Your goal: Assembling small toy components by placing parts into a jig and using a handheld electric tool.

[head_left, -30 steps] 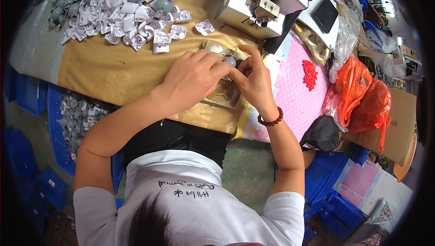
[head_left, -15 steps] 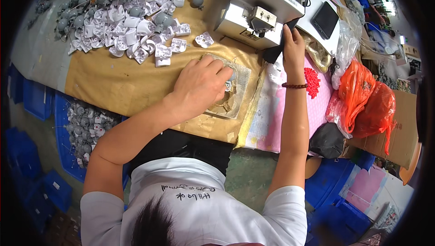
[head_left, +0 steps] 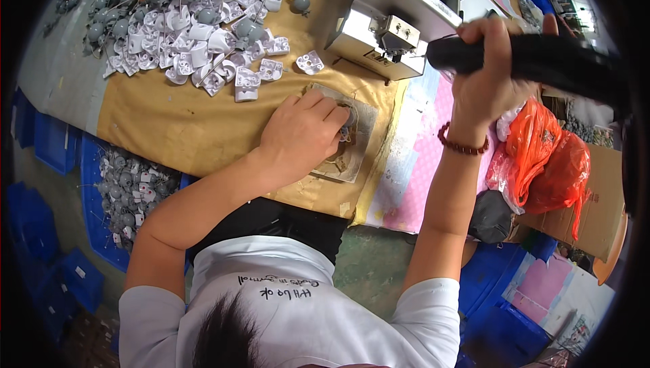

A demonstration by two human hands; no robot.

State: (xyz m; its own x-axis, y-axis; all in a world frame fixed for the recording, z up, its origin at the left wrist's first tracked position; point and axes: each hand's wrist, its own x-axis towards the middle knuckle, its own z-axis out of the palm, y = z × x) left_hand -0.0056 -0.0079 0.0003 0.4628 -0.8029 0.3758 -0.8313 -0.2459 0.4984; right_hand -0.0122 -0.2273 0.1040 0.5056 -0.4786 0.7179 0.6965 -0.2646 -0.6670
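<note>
My left hand (head_left: 303, 132) rests on a wooden fixture board (head_left: 365, 127), fingers curled and closed on a small grey part with a wire (head_left: 349, 124) in its hollow. The hand hides most of that part. Up at the right, my right hand (head_left: 489, 77) grips a long black tool (head_left: 562, 62) that looks like an electric screwdriver. It is held nearly level above the pink sheet, and its far end is blurred. Just left of this tool stands a white box-shaped machine (head_left: 389, 12) with a metal block at its front.
White plastic pieces and grey balls with wires lie heaped (head_left: 196, 39) at the far left. One white piece (head_left: 310, 62) lies apart near the board. Red plastic bags (head_left: 552, 148) sit at the right. A blue bin (head_left: 95, 215) of grey parts stands below the table at left.
My right hand has lifted the black tool from beside the white machine, bringing it up and to the right. My left hand has stayed almost in place on the board.
</note>
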